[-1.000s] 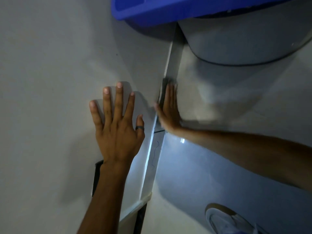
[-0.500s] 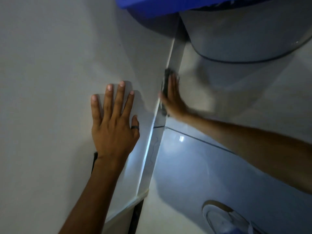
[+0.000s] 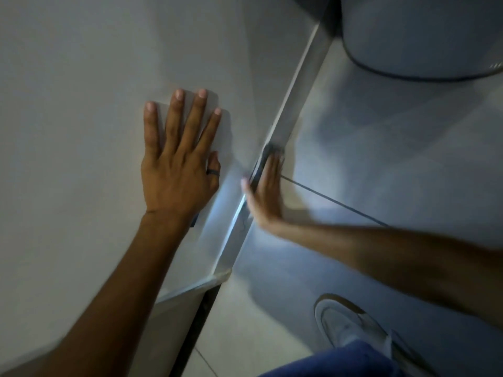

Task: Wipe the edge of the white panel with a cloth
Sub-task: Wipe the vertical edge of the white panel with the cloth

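The white panel (image 3: 81,91) fills the left half of the view, and its narrow edge (image 3: 296,88) runs diagonally from top right down to a lower corner. My left hand (image 3: 178,164) lies flat on the panel face with fingers spread and a dark ring on the thumb. My right hand (image 3: 265,191) presses a dark cloth (image 3: 268,152) flat against the edge, fingers straight; only the cloth's top shows above the fingertips.
A grey round tub (image 3: 422,36) stands on the tiled floor (image 3: 381,159) at the top right, close to the panel's edge. My white shoe (image 3: 351,325) and a blue trouser leg (image 3: 340,360) are at the bottom right. A dark gap (image 3: 201,317) runs under the panel.
My right hand has slid with the cloth back down along the edge, after going up it half a second ago. The view has shifted, so the blue bin at the top is out of sight.
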